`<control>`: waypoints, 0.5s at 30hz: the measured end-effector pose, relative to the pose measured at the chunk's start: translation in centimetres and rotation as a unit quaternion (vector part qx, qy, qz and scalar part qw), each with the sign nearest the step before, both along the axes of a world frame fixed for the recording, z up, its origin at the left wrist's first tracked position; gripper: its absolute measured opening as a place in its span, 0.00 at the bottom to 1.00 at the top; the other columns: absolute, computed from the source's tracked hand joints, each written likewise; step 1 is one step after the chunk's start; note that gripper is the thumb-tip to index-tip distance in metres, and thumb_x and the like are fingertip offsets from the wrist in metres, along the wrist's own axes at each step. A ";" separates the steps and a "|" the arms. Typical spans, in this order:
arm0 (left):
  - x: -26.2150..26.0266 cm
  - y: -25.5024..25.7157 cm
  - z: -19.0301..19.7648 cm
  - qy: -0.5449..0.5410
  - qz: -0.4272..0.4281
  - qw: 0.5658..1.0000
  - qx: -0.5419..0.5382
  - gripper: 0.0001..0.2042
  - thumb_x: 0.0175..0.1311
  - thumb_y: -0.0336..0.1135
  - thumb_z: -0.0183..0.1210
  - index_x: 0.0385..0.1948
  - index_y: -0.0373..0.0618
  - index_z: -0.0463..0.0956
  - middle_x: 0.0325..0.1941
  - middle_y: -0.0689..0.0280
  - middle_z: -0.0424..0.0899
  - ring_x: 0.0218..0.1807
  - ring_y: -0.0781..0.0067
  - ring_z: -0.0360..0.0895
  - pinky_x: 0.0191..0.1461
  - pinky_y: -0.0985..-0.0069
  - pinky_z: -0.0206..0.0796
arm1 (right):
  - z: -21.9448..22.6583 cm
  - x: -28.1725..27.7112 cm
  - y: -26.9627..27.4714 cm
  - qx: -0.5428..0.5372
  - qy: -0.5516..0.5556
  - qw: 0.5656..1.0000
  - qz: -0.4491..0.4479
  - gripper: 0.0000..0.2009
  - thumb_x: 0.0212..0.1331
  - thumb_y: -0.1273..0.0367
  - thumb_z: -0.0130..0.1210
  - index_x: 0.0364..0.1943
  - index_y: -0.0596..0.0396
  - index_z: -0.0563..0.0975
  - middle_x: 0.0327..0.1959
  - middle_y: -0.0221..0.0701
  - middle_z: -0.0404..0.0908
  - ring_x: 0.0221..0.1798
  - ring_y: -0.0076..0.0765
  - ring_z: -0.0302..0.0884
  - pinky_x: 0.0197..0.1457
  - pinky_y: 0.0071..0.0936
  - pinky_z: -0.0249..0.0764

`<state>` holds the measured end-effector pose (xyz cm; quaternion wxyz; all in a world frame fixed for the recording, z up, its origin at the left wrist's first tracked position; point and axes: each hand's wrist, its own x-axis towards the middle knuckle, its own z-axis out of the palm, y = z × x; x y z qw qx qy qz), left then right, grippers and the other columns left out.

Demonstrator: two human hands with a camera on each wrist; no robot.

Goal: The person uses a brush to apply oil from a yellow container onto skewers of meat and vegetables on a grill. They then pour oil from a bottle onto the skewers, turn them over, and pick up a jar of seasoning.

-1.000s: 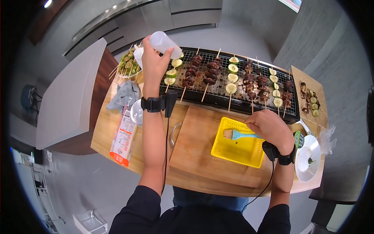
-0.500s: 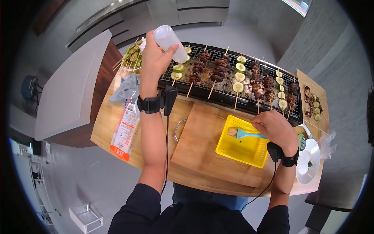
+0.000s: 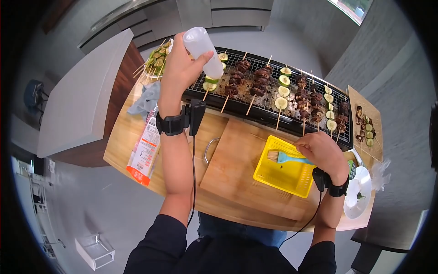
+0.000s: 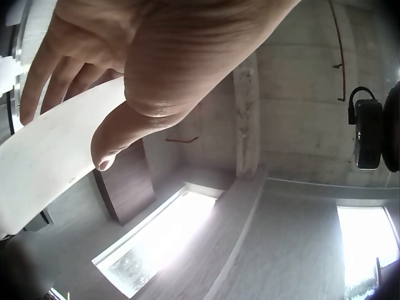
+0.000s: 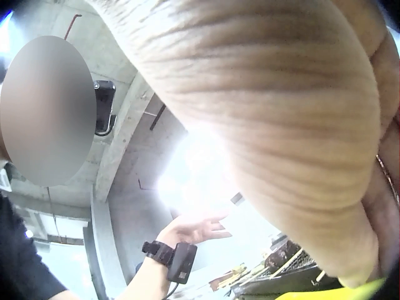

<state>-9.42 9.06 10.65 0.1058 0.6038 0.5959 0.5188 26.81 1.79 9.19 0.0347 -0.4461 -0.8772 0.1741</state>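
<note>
Nearest to the body, here's the smooth wooden cutting board [image 3: 228, 169], and on it sits a yellow plastic basket [image 3: 283, 177], slotted along its sides. A basting brush [image 3: 287, 158] with tan bristles and a pale-blue handle lies in there, probably to keep the board clean. Above the handle, the right hand [image 3: 325, 153] hangs with its fingers curled in, close to the stick ends; whether it pinches one, I can't tell. Just beyond, the black grill [image 3: 260, 119] carries its wire mesh, dark, knobbly skewers [image 3: 260, 84] and slices of what looks like zucchini [image 3: 281, 91] laid crosswise, bare sticks jutting toward the person, likely for easy gripping. And over its left end, the left hand [image 3: 182, 73] wraps fingers and thumb round a smooth, translucent white bottle [image 3: 204, 51], slanted wide end up, apparently to aim the lower end at the food. Farther left, more green skewers [image 3: 156, 64] are heaped up.
</note>
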 end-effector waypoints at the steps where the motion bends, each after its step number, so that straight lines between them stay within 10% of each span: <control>1: 0.1 -0.3 0.3 0.000 0.000 1.000 -0.001 0.29 0.53 0.37 0.69 0.54 0.38 0.64 0.48 0.54 0.80 0.43 0.61 0.80 0.47 0.68 0.72 | 0.0 0.1 0.0 0.006 -0.003 1.000 0.002 0.07 0.54 0.72 0.56 0.33 0.60 0.83 0.30 0.43 0.82 0.36 0.51 0.79 0.41 0.39 0.75; 15: -0.2 -1.4 1.1 0.006 -0.023 0.998 -0.052 0.32 0.55 0.41 0.70 0.58 0.39 0.64 0.53 0.54 0.79 0.57 0.60 0.76 0.62 0.66 0.65 | -0.1 0.1 0.1 0.009 0.002 1.000 0.005 0.08 0.55 0.72 0.56 0.33 0.59 0.83 0.30 0.43 0.82 0.36 0.51 0.80 0.41 0.39 0.74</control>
